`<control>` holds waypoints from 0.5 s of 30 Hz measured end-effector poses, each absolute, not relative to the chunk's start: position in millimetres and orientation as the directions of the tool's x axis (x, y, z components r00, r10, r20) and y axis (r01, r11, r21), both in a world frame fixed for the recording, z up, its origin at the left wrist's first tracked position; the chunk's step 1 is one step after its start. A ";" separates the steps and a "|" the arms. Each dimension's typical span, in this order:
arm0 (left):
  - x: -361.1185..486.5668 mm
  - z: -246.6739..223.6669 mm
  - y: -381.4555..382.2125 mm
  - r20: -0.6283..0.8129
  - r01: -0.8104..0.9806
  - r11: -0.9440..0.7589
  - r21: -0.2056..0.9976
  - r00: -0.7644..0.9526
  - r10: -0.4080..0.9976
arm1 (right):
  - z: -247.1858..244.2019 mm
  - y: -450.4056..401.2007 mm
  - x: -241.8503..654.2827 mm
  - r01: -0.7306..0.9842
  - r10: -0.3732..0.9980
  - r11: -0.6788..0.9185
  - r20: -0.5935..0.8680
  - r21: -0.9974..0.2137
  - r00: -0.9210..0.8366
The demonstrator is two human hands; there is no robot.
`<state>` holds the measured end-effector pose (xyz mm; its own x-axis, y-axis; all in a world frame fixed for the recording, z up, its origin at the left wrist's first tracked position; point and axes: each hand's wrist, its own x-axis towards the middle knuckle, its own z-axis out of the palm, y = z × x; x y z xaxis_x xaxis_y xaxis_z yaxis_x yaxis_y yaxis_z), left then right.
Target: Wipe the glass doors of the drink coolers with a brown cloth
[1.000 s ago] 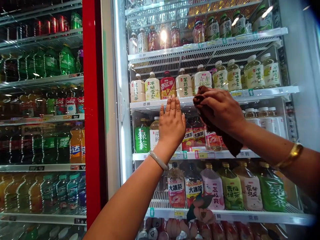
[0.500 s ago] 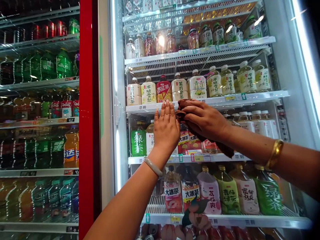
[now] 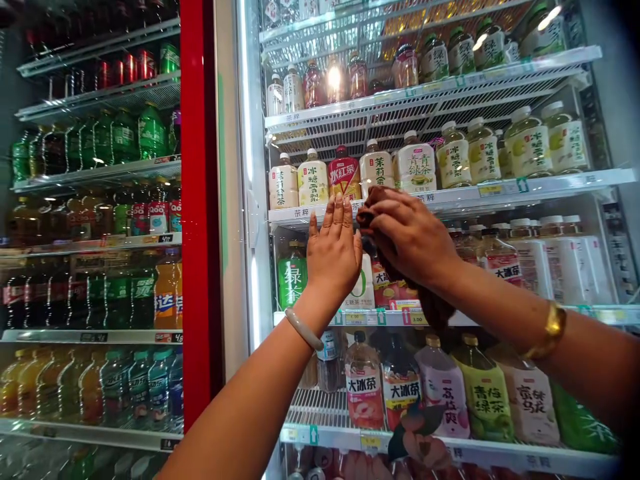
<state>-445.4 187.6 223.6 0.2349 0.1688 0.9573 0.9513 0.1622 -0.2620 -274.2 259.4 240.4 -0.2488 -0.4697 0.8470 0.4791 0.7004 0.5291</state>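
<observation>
Your right hand (image 3: 415,233) has come leftward since a second ago, beside your flat, empty left hand (image 3: 333,257). Its curled fingers pinch a brown cloth (image 3: 434,303) just right of frame centre: likely light, limp, best held by bunched folds.

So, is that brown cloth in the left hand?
No, the right hand holds the brown cloth, while the left hand is open and flat.
</observation>
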 end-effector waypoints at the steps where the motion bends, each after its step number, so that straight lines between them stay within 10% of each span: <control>1: -446.3 222.4 187.2 0.956 0.950 0.163 -0.265 0.236 0.175 | 231.6 258.7 -270.3 0.439 -0.500 0.681 0.810 0.586 -0.307; 15: -450.1 215.1 182.5 0.946 0.942 0.174 -0.286 0.248 0.208 | 244.1 249.5 -301.9 0.487 -0.459 0.705 0.855 0.515 -0.240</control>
<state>-450.1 182.5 215.1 0.2484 0.2075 0.9462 0.9424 0.1739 -0.2856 -301.9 249.5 244.1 -0.2396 -0.4591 0.8555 0.4875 0.7051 0.5150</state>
